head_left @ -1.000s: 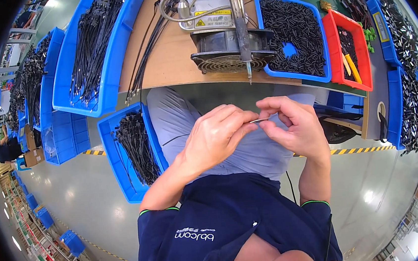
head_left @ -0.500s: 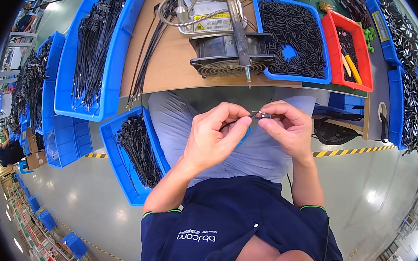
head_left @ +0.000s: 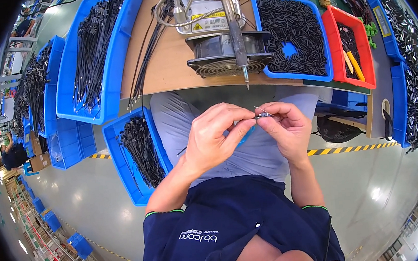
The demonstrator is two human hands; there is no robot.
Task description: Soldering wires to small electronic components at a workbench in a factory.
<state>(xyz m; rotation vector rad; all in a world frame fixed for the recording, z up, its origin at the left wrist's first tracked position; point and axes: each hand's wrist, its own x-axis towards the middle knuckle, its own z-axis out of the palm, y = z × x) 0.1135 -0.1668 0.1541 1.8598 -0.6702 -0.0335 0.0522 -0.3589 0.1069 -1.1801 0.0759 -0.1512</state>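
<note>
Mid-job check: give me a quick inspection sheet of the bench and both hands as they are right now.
Surface: wooden benchtop, mostly bare in the middle.
Job's things: small dark part with a thin wire, pinched between both hands above the lap.
Clutter: blue bin of small black pieces; red bin with yellow tools.
Grippers: left hand and right hand, fingertips closed on the part.
Cables: black cable bundles in the long blue tray and floor bin.
Surroundings: fan housing with a pointed vertical tool; grey floor, striped tape.

Single head-worn fisheye view, steeply downward, close over lap and workbench (head_left: 164,70), rim perhaps too warped.
</note>
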